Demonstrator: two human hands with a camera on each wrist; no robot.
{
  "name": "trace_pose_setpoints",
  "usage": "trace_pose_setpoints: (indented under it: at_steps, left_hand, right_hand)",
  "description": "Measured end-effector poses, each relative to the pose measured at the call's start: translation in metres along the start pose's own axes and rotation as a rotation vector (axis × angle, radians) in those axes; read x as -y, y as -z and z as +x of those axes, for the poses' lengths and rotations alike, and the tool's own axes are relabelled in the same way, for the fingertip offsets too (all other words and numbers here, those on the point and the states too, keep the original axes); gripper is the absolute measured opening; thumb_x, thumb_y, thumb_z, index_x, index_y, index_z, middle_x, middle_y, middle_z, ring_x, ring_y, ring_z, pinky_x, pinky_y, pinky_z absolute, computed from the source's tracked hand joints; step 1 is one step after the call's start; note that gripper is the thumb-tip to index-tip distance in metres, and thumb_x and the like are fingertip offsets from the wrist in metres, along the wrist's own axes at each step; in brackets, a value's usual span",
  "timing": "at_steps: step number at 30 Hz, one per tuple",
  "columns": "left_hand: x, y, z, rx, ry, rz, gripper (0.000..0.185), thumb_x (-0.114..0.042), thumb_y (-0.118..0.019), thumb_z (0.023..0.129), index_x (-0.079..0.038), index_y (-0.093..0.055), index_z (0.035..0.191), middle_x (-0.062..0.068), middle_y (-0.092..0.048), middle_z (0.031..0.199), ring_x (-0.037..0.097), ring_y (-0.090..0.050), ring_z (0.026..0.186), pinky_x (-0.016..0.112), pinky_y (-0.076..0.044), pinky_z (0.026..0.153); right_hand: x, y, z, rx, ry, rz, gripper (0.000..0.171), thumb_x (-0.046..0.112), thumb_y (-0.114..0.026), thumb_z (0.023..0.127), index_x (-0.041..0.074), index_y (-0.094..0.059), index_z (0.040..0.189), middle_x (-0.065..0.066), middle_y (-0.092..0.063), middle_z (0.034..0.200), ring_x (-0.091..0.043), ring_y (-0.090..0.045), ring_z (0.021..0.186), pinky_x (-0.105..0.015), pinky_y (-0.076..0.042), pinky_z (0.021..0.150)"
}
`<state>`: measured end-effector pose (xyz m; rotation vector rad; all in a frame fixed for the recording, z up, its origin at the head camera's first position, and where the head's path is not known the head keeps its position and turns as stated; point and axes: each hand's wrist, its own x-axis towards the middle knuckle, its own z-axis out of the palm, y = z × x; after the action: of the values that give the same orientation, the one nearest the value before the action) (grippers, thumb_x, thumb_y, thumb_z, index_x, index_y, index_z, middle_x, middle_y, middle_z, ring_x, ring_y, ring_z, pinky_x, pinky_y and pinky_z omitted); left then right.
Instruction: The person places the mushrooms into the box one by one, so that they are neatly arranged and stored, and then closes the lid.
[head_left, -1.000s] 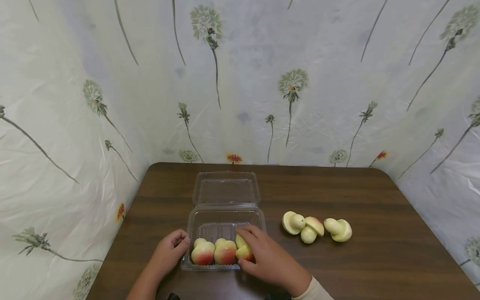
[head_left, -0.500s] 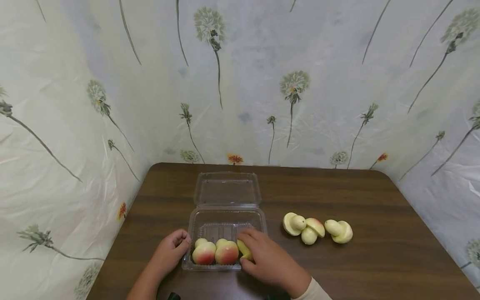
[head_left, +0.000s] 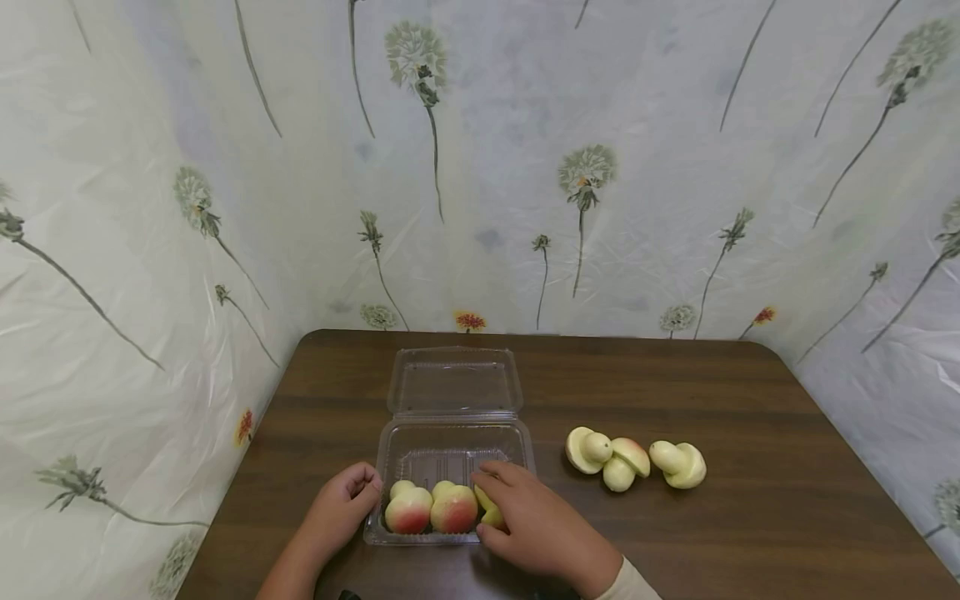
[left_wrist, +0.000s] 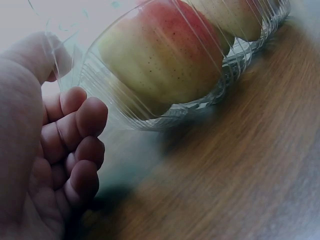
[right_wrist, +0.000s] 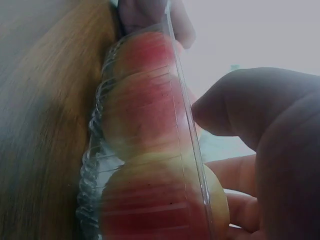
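A clear plastic clamshell container [head_left: 450,454] lies open near the table's front edge, its lid [head_left: 453,382] folded back. Two red-and-yellow fruit pieces [head_left: 408,510] [head_left: 454,508] sit in its front row. My right hand [head_left: 489,502] reaches into the tray's front right corner and grips a third, yellowish fruit piece [head_left: 487,512], mostly hidden under the fingers. My left hand [head_left: 366,488] holds the container's left rim, thumb on top. In the left wrist view the curled fingers [left_wrist: 82,130] lie against the clear wall [left_wrist: 125,107], with a fruit piece [left_wrist: 160,55] behind it.
Three pale fruit pieces [head_left: 587,448] [head_left: 624,462] [head_left: 678,463] lie in a row on the brown wooden table [head_left: 750,500], right of the container. Plastic sheeting with a dandelion print [head_left: 585,167] walls in the table's back and sides.
My right hand has pushed the third fruit piece lower into the tray's front right corner, so less of it shows. The left hand stays on the rim.
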<state>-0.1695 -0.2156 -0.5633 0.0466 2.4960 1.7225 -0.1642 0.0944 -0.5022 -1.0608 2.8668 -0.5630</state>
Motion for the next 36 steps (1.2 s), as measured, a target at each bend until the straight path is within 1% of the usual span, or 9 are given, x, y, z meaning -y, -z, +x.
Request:
trace_pose_setpoints:
  at_steps: [5, 13, 17, 19, 26, 29, 32, 33, 36]
  left_hand:
    - [0.001, 0.0, 0.0, -0.002, 0.017, 0.006, 0.015, -0.026, -0.06, 0.094, -0.018, -0.058, 0.081, 0.0, -0.053, 0.064, 0.011, -0.048, 0.057, 0.028, -0.043, 0.057]
    - [0.0, 0.001, 0.0, 0.003, 0.026, 0.009, 0.013, -0.022, -0.059, 0.094, -0.017, -0.058, 0.081, 0.001, -0.054, 0.065, 0.013, -0.049, 0.057, 0.028, -0.044, 0.058]
    - [0.0, 0.001, 0.0, 0.003, 0.022, 0.013, 0.013, -0.022, -0.059, 0.094, -0.017, -0.058, 0.082, 0.001, -0.054, 0.065, 0.012, -0.048, 0.057, 0.028, -0.043, 0.058]
    - [0.0, 0.001, 0.0, 0.002, 0.017, 0.012, 0.013, -0.023, -0.059, 0.094, -0.017, -0.058, 0.082, 0.001, -0.054, 0.065, 0.012, -0.049, 0.057, 0.028, -0.043, 0.058]
    - [-0.001, 0.0, -0.001, -0.01, 0.012, 0.017, 0.013, -0.023, -0.059, 0.094, -0.019, -0.058, 0.081, 0.0, -0.054, 0.065, 0.012, -0.05, 0.058, 0.027, -0.043, 0.06]
    - [-0.001, 0.0, 0.0, -0.014, 0.009, 0.026, 0.013, -0.023, -0.059, 0.093, -0.019, -0.058, 0.081, 0.0, -0.054, 0.065, 0.012, -0.049, 0.059, 0.027, -0.043, 0.06]
    - [-0.001, -0.001, 0.0, -0.014, 0.012, 0.032, 0.013, -0.022, -0.059, 0.093, -0.02, -0.058, 0.08, 0.0, -0.054, 0.065, 0.012, -0.049, 0.058, 0.027, -0.043, 0.059]
    - [-0.001, -0.001, 0.0, -0.014, 0.014, 0.033, 0.013, -0.022, -0.059, 0.093, -0.02, -0.058, 0.08, 0.0, -0.054, 0.065, 0.012, -0.049, 0.058, 0.027, -0.043, 0.059]
    - [0.0, 0.0, -0.001, -0.008, 0.014, 0.036, 0.014, -0.024, -0.059, 0.094, -0.02, -0.058, 0.081, 0.0, -0.055, 0.065, 0.011, -0.049, 0.058, 0.027, -0.043, 0.059]
  right_hand:
    - [-0.001, -0.001, -0.002, -0.01, -0.015, 0.052, 0.056, 0.04, -0.061, 0.088, 0.016, -0.05, 0.138, -0.003, -0.045, 0.143, -0.02, -0.043, 0.132, -0.042, -0.042, 0.102]
    - [-0.004, -0.005, -0.004, -0.107, 0.013, 0.075, 0.051, 0.038, -0.064, 0.087, 0.025, -0.051, 0.134, 0.01, -0.05, 0.134, -0.01, -0.047, 0.125, -0.037, -0.044, 0.1]
    - [-0.004, -0.004, -0.004, -0.134, 0.021, 0.087, 0.049, 0.037, -0.065, 0.086, 0.027, -0.051, 0.132, 0.013, -0.05, 0.131, -0.007, -0.049, 0.121, -0.035, -0.045, 0.098]
    - [-0.004, -0.003, -0.004, -0.139, 0.028, 0.09, 0.048, 0.036, -0.065, 0.086, 0.027, -0.052, 0.131, 0.013, -0.051, 0.13, -0.007, -0.05, 0.12, -0.035, -0.045, 0.098]
    - [-0.005, -0.005, -0.003, -0.118, 0.022, 0.067, 0.045, 0.038, -0.064, 0.087, 0.028, -0.054, 0.13, 0.014, -0.055, 0.126, -0.006, -0.051, 0.118, -0.034, -0.046, 0.097]
    - [-0.005, -0.005, -0.004, -0.133, 0.021, 0.079, 0.045, 0.037, -0.065, 0.087, 0.027, -0.054, 0.129, 0.014, -0.054, 0.127, -0.006, -0.051, 0.119, -0.034, -0.046, 0.097]
    - [-0.008, -0.005, -0.006, -0.161, 0.037, 0.105, 0.044, 0.035, -0.064, 0.088, 0.025, -0.054, 0.13, 0.011, -0.054, 0.129, -0.008, -0.05, 0.121, -0.036, -0.045, 0.098]
    - [-0.009, -0.005, -0.006, -0.177, 0.047, 0.118, 0.044, 0.033, -0.064, 0.088, 0.025, -0.054, 0.13, 0.009, -0.053, 0.13, -0.011, -0.05, 0.122, -0.038, -0.045, 0.098]
    - [-0.013, -0.007, -0.009, -0.243, 0.067, 0.154, 0.043, 0.028, -0.065, 0.088, 0.026, -0.054, 0.129, 0.008, -0.052, 0.132, -0.014, -0.049, 0.125, -0.041, -0.045, 0.099]
